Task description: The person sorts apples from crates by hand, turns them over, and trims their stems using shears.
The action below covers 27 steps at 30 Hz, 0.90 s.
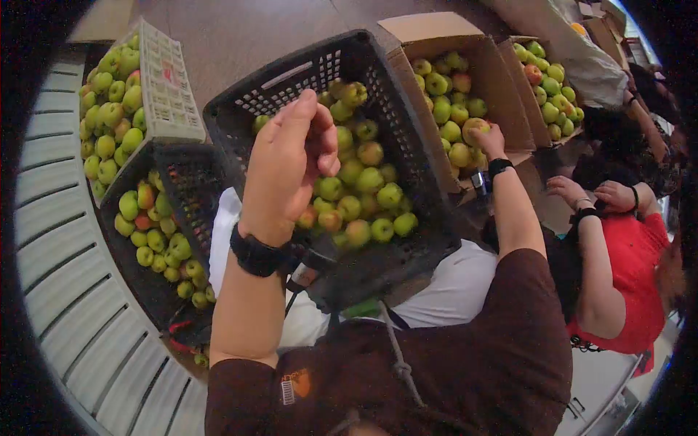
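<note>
apples (pixel 351 207) in black crate (pixel 408 145), brown floor (pixel 240 22) beyond, pale slats (pixel 54 225) alongside

Dim light, soft grain, strong fisheye bending, blackened corners

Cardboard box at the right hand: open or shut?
Open. The cardboard box has a flap spread back at its far edge, and apples show inside, under the right hand.

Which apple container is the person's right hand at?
The cardboard box just right of the large black crate: the right hand holds an apple there. The left hand is over that crate; the other cardboard box sits farther right.
</note>
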Motion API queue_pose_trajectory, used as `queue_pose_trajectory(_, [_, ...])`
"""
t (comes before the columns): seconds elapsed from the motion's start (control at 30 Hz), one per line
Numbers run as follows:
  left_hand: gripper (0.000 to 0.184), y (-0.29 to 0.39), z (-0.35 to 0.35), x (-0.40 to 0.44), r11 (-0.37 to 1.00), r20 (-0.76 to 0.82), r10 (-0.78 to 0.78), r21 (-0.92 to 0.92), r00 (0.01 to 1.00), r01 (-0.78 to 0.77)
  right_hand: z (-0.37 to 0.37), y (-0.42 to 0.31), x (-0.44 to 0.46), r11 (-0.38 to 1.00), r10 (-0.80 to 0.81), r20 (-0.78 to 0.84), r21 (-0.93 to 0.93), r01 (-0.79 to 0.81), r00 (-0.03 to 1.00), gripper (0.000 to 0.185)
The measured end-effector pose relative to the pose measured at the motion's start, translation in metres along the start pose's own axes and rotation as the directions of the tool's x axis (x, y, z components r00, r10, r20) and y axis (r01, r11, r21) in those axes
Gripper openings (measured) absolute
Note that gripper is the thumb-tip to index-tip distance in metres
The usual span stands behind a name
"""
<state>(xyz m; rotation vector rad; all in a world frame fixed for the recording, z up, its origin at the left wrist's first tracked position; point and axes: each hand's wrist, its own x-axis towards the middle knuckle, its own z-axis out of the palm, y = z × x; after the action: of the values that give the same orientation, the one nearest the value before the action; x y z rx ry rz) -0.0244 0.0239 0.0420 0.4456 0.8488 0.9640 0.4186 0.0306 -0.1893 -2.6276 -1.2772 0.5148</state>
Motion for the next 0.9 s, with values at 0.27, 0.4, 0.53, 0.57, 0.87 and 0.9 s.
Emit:
queue_pose_trajectory(0.27, [0.028, -0.004, 0.005, 0.005, 0.996, -0.031, 0.031, 0.085, 0.999, -0.029, 0.022, 0.026, 0.019, 0.995, -0.095, 0.107, -0.023, 0.098, 0.99, 0.065])
queue_pose_trajectory(0.4, [0.026, -0.008, 0.006, 0.006, 0.986, -0.043, 0.079, 0.147, 0.996, -0.072, -0.007, 0.014, 0.025, 0.995, -0.095, 0.062, -0.007, 0.095, 0.994, 0.06])
queue_pose_trajectory(0.53, [0.024, -0.014, 0.003, 0.012, 0.96, 0.056, 0.108, 0.255, 0.993, -0.119, -0.05, -0.034, 0.013, 0.926, -0.323, -0.182, 0.141, 0.35, 0.929, 0.059])
queue_pose_trajectory(0.57, [0.024, -0.017, 0.003, 0.014, 0.95, 0.061, 0.123, 0.28, 0.99, -0.136, -0.052, -0.037, 0.024, 0.927, -0.355, -0.263, 0.027, 0.375, 0.897, 0.055])
queue_pose_trajectory(0.87, [0.023, -0.03, -0.001, 0.017, 0.899, 0.132, 0.141, 0.399, 0.981, -0.182, -0.21, -0.201, -0.241, 0.692, -0.699, -0.057, 0.2, 0.694, 0.713, 0.035])
queue_pose_trajectory(0.9, [0.024, -0.027, 0.001, 0.013, 0.89, 0.109, 0.139, 0.422, 0.984, -0.172, -0.215, -0.202, -0.271, 0.631, -0.769, -0.039, 0.114, 0.767, 0.638, 0.036])
